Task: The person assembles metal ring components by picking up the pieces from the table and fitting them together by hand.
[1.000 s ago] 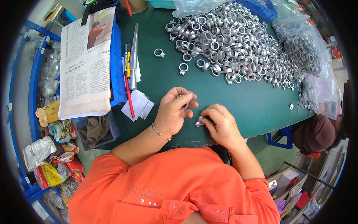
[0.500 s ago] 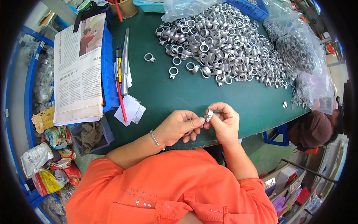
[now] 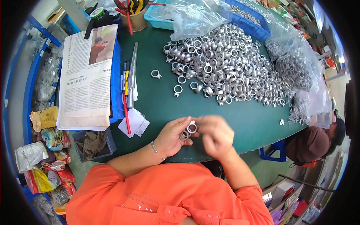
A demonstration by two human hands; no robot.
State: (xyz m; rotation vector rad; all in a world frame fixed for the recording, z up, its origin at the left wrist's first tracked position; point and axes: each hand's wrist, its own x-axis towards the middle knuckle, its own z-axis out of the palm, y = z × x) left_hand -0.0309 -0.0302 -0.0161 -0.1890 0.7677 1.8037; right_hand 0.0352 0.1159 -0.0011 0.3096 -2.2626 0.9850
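My left hand (image 3: 173,137) is closed around silver metal rings (image 3: 188,129), pinched at its fingertips just above the near edge of the green table (image 3: 157,101). My right hand (image 3: 214,134) is blurred and meets the left hand at the rings, its fingers curled against them. A large heap of the same silver rings (image 3: 228,65) lies farther back on the table. Three loose rings (image 3: 178,89) lie between the heap and my hands.
A folded newspaper (image 3: 88,78) lies on a blue bin at the left, with pens and a metal rod (image 3: 130,80) beside it and white paper slips (image 3: 134,123) below. Clear bags of rings (image 3: 298,71) sit at the right. A person in a cap (image 3: 317,140) is beyond the table's right edge.
My hands have lifted from the table edge and come together. The ring that my right hand held up is now at the left hand's fingertips. The view has tilted.
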